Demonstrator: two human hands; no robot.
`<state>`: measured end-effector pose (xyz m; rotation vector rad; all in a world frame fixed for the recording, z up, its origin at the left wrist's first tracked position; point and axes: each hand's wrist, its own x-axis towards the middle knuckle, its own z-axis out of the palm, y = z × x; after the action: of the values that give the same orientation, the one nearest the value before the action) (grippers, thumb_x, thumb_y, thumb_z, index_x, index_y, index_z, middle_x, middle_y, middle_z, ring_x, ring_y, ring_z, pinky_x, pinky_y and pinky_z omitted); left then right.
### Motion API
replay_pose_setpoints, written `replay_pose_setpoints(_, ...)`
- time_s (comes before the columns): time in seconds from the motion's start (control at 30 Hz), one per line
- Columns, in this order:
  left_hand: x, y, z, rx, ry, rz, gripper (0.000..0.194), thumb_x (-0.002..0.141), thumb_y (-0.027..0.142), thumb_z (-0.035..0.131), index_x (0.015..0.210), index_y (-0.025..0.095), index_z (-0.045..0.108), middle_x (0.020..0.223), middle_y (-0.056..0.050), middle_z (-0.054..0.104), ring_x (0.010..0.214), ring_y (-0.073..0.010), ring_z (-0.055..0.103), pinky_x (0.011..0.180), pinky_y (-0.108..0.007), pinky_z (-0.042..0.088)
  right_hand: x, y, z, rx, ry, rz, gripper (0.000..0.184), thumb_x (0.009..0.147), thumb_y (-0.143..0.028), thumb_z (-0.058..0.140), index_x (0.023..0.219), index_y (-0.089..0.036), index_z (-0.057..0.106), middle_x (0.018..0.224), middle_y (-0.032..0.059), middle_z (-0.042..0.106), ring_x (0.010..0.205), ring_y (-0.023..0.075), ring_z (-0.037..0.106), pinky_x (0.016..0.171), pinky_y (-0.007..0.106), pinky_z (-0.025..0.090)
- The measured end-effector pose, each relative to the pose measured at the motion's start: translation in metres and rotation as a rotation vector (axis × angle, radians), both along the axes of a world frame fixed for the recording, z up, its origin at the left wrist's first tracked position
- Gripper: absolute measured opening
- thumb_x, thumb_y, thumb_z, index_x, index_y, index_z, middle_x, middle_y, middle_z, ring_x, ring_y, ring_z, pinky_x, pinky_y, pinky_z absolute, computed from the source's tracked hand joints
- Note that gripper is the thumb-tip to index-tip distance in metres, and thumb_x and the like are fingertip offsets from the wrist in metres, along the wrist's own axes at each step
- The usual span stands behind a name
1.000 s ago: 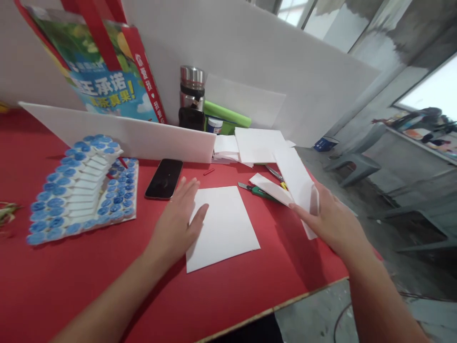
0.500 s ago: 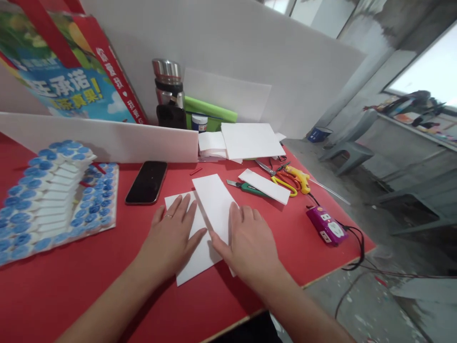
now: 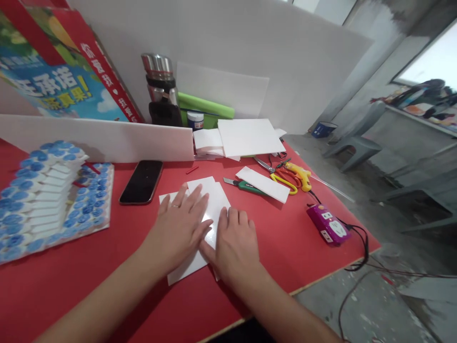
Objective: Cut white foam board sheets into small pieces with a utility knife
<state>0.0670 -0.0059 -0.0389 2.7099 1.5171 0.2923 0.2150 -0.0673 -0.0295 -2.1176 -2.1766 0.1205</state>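
Observation:
Two white foam-board pieces lie overlapped on the red table. The lower board shows at the left and near side, and the narrower upper piece lies over its right part. My left hand rests flat across both, fingers spread and a ring on one of them. My right hand lies along the right edge of the upper piece, fingers stretched close together and the thumb out towards the left hand. Neither hand is wrapped round anything. My hands hide much of the boards.
A phone and a white piece covered in blue rosettes lie left. To the right are a green cutter under a white strip, scissors, a yellow glue gun and a purple power socket.
The upper white piece has shifted left and lies more squarely over the lower board. My right hand has moved left with it, and my left hand's fingers now reach onto it.

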Motion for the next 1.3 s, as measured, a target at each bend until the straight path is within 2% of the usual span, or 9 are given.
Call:
replay_pose_setpoints(0.13,0.013,0.010,-0.005,-0.127,0.039,-0.077,0.055,0.108,0.045,0.032,0.157,0.026,0.048,0.171,-0.004,0.033,0.160,-0.0360,0.022,0.124,-0.064,0.026,0.022,0.003,0.012,-0.037,0.109,0.058,0.077,0.092,-0.061,0.064,0.144,-0.004,0.057,0.138,0.0273,0.061,0.118,0.0426,0.056,0.096,0.057,0.050)
replay_pose_setpoints(0.3,0.006,0.020,-0.022,-0.109,-0.024,-0.125,0.056,0.109,0.044,0.028,0.160,0.029,0.042,0.173,0.001,0.026,0.161,-0.0310,0.017,0.129,-0.057,0.017,0.095,0.007,0.019,-0.062,0.434,0.120,0.030,0.103,-0.033,0.056,0.126,-0.019,0.069,0.128,0.0123,0.070,0.114,0.0285,0.066,0.100,0.046,0.054)
replay_pose_setpoints(0.4,0.002,0.021,-0.025,-0.108,-0.045,-0.138,0.056,0.108,0.045,0.028,0.160,0.030,0.043,0.172,0.001,0.027,0.161,-0.0310,0.018,0.129,-0.057,0.017,0.125,0.004,0.015,-0.093,0.443,0.185,0.040,0.098,-0.018,0.057,0.137,-0.020,0.065,0.141,0.0104,0.066,0.130,0.0276,0.060,0.111,0.048,0.049)
replay_pose_setpoints(0.47,0.001,0.022,-0.026,-0.112,-0.057,-0.142,0.056,0.108,0.046,0.029,0.159,0.029,0.044,0.172,0.001,0.028,0.161,-0.0314,0.018,0.128,-0.058,0.018,0.130,0.000,0.011,-0.145,0.462,0.272,0.050,0.097,-0.022,0.062,0.147,-0.024,0.058,0.152,0.0081,0.059,0.142,0.0272,0.051,0.119,0.051,0.042)
replay_pose_setpoints(0.7,-0.005,0.024,-0.024,-0.120,-0.061,-0.185,0.054,0.109,0.046,0.029,0.159,0.031,0.044,0.172,0.001,0.028,0.162,-0.0297,0.017,0.129,-0.056,0.019,0.121,0.002,0.001,-0.226,0.482,0.362,0.068,0.095,-0.053,0.069,0.156,-0.030,0.049,0.162,0.0058,0.048,0.154,0.0289,0.036,0.125,0.056,0.032)
replay_pose_setpoints(0.87,-0.002,0.020,-0.018,-0.148,-0.026,-0.154,0.055,0.109,0.045,0.030,0.161,0.030,0.041,0.172,0.000,0.025,0.161,-0.0307,0.016,0.129,-0.058,0.018,0.124,0.012,-0.002,-0.218,0.463,0.407,0.058,0.099,-0.052,0.064,0.153,-0.032,0.054,0.160,0.0041,0.051,0.153,0.0291,0.037,0.124,0.056,0.033)
replay_pose_setpoints(1.0,-0.003,0.021,-0.018,-0.192,-0.109,-0.153,0.064,0.105,0.060,0.038,0.160,0.026,0.043,0.173,-0.005,0.025,0.161,-0.0344,0.014,0.129,-0.060,0.017,0.126,0.012,-0.005,-0.182,0.439,0.416,0.048,0.104,-0.043,0.057,0.150,-0.030,0.057,0.159,0.0046,0.053,0.152,0.0293,0.040,0.123,0.057,0.036)
replay_pose_setpoints(1.17,-0.008,0.023,-0.017,-0.281,-0.646,0.025,0.066,0.107,0.058,0.034,0.163,0.024,0.035,0.175,-0.008,0.022,0.161,-0.0279,0.019,0.129,-0.049,0.026,0.095,-0.009,0.000,0.015,0.401,0.263,0.049,0.106,-0.037,0.044,0.153,-0.024,0.052,0.156,0.0111,0.055,0.142,0.0288,0.053,0.116,0.053,0.047)
replay_pose_setpoints(1.3,-0.010,0.024,-0.015,-0.337,-1.092,0.230,0.064,0.106,0.061,0.034,0.158,0.025,0.042,0.171,-0.009,0.033,0.157,-0.0287,0.031,0.128,-0.050,0.030,0.044,-0.023,-0.003,0.042,0.259,0.245,0.090,0.089,-0.066,0.066,0.162,-0.021,0.039,0.168,0.0194,0.035,0.150,0.0453,0.038,0.113,0.068,0.043)
